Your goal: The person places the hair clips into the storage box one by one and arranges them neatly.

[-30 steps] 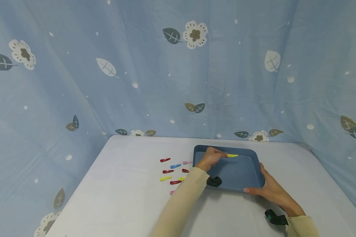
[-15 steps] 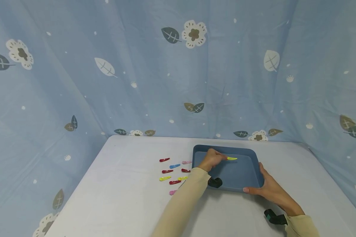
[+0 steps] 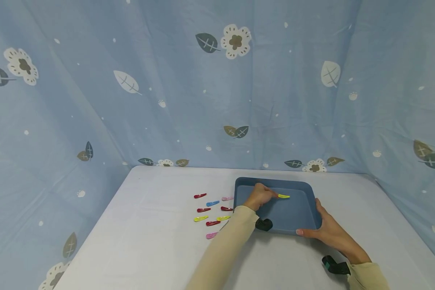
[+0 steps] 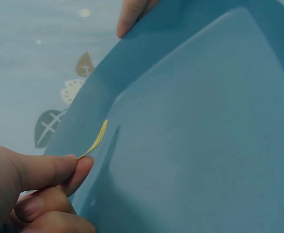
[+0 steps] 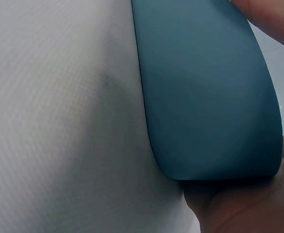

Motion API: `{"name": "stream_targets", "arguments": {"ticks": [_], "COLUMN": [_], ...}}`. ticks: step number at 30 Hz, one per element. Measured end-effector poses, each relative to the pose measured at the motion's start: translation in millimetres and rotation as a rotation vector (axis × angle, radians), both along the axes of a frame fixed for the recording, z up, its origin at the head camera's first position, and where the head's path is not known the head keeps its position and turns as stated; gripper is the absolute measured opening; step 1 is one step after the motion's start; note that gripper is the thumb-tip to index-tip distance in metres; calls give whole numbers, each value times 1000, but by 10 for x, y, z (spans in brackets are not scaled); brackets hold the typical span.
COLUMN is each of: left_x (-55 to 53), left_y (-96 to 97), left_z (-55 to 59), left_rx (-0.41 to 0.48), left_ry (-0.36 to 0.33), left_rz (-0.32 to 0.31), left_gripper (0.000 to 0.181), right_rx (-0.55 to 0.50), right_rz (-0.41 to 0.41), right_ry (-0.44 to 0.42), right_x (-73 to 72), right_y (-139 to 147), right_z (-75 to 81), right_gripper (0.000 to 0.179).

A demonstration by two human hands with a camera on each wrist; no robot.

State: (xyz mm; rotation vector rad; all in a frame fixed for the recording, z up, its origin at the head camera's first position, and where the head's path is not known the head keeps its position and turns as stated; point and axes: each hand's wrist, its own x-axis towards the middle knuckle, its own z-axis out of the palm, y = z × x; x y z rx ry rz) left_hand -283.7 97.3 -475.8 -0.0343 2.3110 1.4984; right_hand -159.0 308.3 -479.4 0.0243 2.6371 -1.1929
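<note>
A yellow hair clip (image 3: 284, 196) is pinched between thumb and index finger of my left hand (image 3: 259, 195), over the blue tray (image 3: 290, 216). In the left wrist view the hair clip (image 4: 100, 136) points away from the fingertips, and its shadow falls on the tray floor (image 4: 195, 131), a little apart from it. My right hand (image 3: 330, 231) grips the tray's near right corner, thumb along the front wall and fingers on the right side. The right wrist view shows the tray's outer wall (image 5: 210, 97) resting against that palm.
Left of the tray several hair clips lie on the white table (image 3: 148, 241), among them a blue clip (image 3: 212, 203), a red clip (image 3: 204, 210), a yellow clip (image 3: 201, 218) and a pink clip (image 3: 212, 235). My left sleeve (image 3: 222, 249) passes close to them. A patterned curtain (image 3: 275, 100) hangs behind.
My left hand has lowered slightly toward the near side with the yellow hair clip pinched in it. The right hand has stayed on the tray corner.
</note>
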Motion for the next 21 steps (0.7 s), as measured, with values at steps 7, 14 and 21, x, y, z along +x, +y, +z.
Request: {"name": "stream_targets", "arguments": {"ticks": [7, 14, 21], "left_x": [10, 8, 37], "left_y": [17, 17, 48], "left_z": [-13, -27, -5], "left_rx": [1, -26, -51], "left_ry": [25, 42, 91], "left_rz": [-1, -11, -5], "left_gripper": [15, 13, 13], "right_rx": [-3, 10, 15], "right_rz": [-2, 2, -5], "right_ry": [-2, -7, -4], "right_x": [-3, -5, -2], "right_y": [-7, -11, -12], "right_z": [0, -6, -2], "right_gripper": [137, 136, 137]}}
